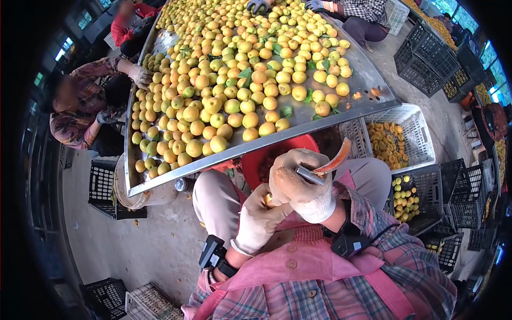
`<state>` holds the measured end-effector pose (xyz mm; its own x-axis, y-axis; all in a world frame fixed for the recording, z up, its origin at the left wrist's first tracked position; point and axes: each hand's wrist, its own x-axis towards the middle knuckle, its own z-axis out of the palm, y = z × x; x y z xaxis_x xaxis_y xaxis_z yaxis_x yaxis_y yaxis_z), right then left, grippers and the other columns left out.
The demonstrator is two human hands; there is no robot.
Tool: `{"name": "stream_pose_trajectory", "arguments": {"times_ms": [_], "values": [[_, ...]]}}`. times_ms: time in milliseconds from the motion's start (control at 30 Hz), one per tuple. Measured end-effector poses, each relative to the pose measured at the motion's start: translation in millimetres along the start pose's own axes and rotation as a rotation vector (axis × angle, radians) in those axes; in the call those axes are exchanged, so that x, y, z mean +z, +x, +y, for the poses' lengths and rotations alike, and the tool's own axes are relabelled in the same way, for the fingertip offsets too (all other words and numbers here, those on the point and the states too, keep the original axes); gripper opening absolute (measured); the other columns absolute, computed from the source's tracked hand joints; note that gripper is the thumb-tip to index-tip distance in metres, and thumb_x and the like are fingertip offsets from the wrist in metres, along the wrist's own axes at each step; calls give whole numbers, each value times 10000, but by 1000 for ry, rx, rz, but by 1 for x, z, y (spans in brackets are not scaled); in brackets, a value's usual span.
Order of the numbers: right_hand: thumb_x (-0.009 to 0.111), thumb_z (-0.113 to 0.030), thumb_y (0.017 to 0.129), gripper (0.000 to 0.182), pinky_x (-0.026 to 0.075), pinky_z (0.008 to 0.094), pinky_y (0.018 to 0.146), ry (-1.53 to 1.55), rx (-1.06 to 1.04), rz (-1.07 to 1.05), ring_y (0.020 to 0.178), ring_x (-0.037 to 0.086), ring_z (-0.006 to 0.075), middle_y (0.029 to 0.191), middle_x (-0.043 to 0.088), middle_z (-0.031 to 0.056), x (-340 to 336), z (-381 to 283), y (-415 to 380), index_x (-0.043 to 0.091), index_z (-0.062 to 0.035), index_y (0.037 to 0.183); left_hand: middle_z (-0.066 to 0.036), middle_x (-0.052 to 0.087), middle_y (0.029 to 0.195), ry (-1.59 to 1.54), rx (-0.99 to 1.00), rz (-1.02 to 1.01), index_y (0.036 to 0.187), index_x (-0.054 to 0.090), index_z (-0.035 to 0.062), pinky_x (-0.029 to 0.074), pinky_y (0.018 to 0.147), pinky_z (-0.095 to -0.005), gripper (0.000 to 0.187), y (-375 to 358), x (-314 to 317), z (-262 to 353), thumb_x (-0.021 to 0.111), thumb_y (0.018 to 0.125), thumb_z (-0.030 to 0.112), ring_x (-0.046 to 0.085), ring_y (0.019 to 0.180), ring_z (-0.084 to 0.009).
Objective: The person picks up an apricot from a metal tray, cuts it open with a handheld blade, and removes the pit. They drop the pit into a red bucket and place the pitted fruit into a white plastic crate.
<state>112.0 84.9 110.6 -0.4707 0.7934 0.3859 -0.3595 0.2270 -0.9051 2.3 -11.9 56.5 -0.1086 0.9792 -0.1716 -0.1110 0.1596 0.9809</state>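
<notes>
Both my hands wear pale work gloves and meet above my lap, near the table's front edge. My right hand is closed round a metal tool with a curved, brownish strip rising from it. Touching it from the lower left, my left hand has its fingers closed on a yellow fruit, of which only a small part shows. Below and beyond my hands, a red basin sits under the table edge, partly hidden by them.
A metal table bears a large heap of yellow-orange fruit. Co-workers sit at its left and far sides. At right stand a white crate of cut fruit and a black crate of yellow-green fruit. A pale bucket stands at left.
</notes>
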Motion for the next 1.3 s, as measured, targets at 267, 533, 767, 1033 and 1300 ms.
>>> {"name": "stream_pose_trajectory", "arguments": {"times_ms": [267, 533, 767, 1033, 1300], "values": [[678, -159, 858, 230, 357, 244, 498, 55, 463, -143, 608, 461, 34, 590, 441, -51, 0, -6, 2, 570, -54, 684, -37, 684, 890, 100, -73, -115, 1030, 633, -3, 509, 739, -255, 258, -7, 4, -8, 727, 812, 98, 635, 799, -112], [672, -155, 880, 223, 343, 215, 518, 130, 629, -294, 620, 449, 20, 633, 491, -45, -5, 14, -15, 562, -71, 705, -88, 666, 1049, 22, 21, -102, 1038, 635, 42, 518, 807, -297, 299, -12, 5, -41, 739, 763, 97, 646, 935, -185], [583, -44, 898, 139, 385, 213, 451, 830, 289, 45, 543, 511, 69, 678, 513, -11, -13, 26, -16, 523, -15, 1019, -35, 625, 1032, -249, -91, -205, 1253, 486, 45, 482, 710, -230, 500, -6, -4, -7, 649, 895, 353, 603, 830, -109], [494, -268, 975, 336, 328, 278, 394, 178, 177, 194, 415, 349, 133, 544, 355, 15, 7, 12, -3, 388, -93, 708, -48, 566, 893, -499, -111, 26, 1298, 405, 42, 389, 512, -201, 590, -8, 8, -4, 322, 995, 541, 491, 614, -86], [407, -315, 1019, 366, 261, 269, 355, 556, 423, 232, 362, 278, 102, 491, 293, -35, 16, -1, -1, 433, -91, 732, -25, 573, 825, -467, -110, 221, 1082, 526, 72, 344, 453, -207, 535, -8, 16, -8, 387, 962, 574, 497, 569, -96]]}}
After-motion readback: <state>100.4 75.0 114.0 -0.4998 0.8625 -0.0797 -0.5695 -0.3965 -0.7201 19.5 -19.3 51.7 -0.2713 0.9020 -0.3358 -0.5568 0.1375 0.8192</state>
